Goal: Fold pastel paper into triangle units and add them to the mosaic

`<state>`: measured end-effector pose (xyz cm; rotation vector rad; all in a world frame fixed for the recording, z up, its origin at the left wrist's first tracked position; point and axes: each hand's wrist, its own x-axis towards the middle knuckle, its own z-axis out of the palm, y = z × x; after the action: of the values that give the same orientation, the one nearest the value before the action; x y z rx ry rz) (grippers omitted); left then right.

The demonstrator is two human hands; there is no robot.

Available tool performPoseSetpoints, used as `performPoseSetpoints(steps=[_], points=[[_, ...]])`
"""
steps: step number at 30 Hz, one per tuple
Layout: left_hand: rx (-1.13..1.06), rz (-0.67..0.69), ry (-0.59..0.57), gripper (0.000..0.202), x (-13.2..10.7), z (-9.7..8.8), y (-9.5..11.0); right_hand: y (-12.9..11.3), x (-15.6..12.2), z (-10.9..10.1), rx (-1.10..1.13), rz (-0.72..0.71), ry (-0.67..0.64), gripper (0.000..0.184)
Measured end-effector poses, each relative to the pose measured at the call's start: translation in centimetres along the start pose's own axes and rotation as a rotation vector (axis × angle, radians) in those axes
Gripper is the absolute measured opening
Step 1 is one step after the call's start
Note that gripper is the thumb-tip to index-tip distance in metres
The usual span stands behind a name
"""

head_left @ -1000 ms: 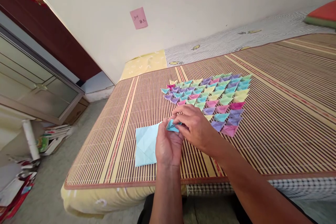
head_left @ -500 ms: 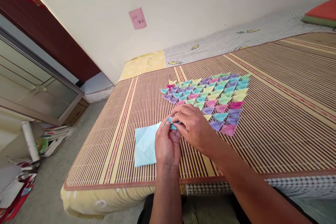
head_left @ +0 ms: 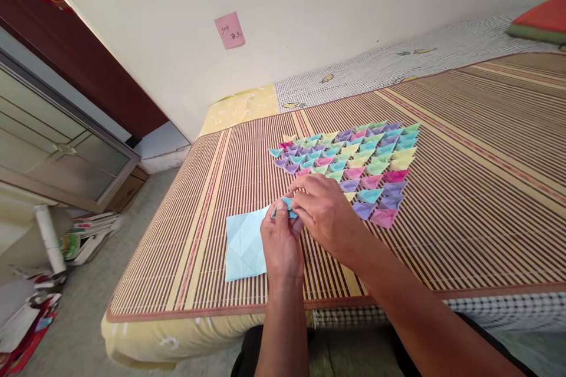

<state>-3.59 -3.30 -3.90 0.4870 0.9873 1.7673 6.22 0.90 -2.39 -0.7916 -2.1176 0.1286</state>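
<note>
A small folded piece of blue paper is held between both hands above the striped mat. My left hand grips it from below, its thumb pressed on top. The fingers of my right hand pinch its right side and partly cover it. Beside my left hand lies a light blue paper square with crease lines, its right edge hidden behind that hand. Beyond my hands, rows of small folded paper boats in pink, purple, green, yellow and blue stand on the mat.
The striped mat covers a bed with a yellow and checked sheet. A pink note is stuck to the wall behind. At far right sits a red and green folded item. Papers and books lie on the floor at left.
Both hands still hold the blue paper. My left thumb now lies over its top, and the right fingers have shifted slightly along its right side.
</note>
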Motion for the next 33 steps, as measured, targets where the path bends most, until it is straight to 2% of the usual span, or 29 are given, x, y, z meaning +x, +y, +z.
performPoseSetpoints(steps=[5,11,17,23,29,33], points=[[0.027,-0.009,-0.003,0.027,0.2,-0.3,-0.2,0.2,0.0,-0.3,-0.002,0.049,0.002,0.016],[0.064,-0.003,-0.003,0.031,0.2,-0.4,-0.3,-0.2,0.1,-0.6,-0.017,0.08,-0.01,0.022],[-0.008,0.005,0.067,0.026,0.3,-0.4,-0.5,-1.0,-0.1,-0.7,-0.052,0.082,-0.062,0.02],[-0.014,-0.027,0.05,0.025,0.4,-0.5,-0.1,-1.1,-0.4,-0.4,-0.076,0.065,-0.157,0.018],[-0.024,-0.032,0.07,0.021,0.4,-0.3,0.0,-0.4,-0.4,-0.3,-0.06,0.034,-0.168,0.02],[-0.032,-0.01,0.043,0.019,0.4,-0.3,-0.1,0.0,-0.3,-0.1,-0.011,0.035,-0.149,0.02]])
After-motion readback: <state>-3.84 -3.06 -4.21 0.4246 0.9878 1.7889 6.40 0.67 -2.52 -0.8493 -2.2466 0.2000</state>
